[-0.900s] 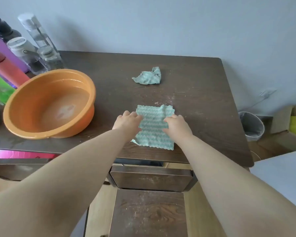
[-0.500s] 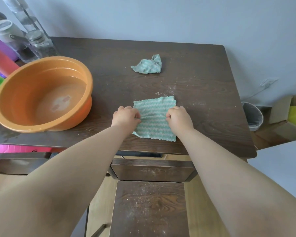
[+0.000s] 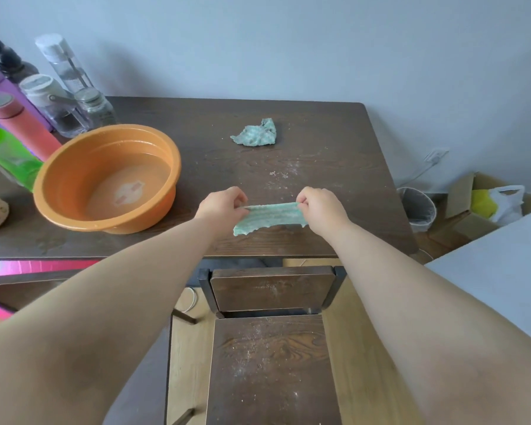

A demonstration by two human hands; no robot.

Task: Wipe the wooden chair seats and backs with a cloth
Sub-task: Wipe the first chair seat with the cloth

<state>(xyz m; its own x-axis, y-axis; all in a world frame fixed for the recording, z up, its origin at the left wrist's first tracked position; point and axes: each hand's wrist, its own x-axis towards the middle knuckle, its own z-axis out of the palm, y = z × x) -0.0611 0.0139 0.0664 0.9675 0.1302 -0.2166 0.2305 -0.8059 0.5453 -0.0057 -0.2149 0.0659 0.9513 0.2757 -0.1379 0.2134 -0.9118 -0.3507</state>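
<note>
Both hands, left point(image 3: 223, 204) and right point(image 3: 318, 207), pinch the green cloth point(image 3: 270, 217) stretched between them above the table point(image 3: 319, 133)

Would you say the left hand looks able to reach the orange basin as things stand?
Probably yes: the orange basin sits left of the left hand with only bare table between, though that hand is busy pinching the green cloth.
</note>
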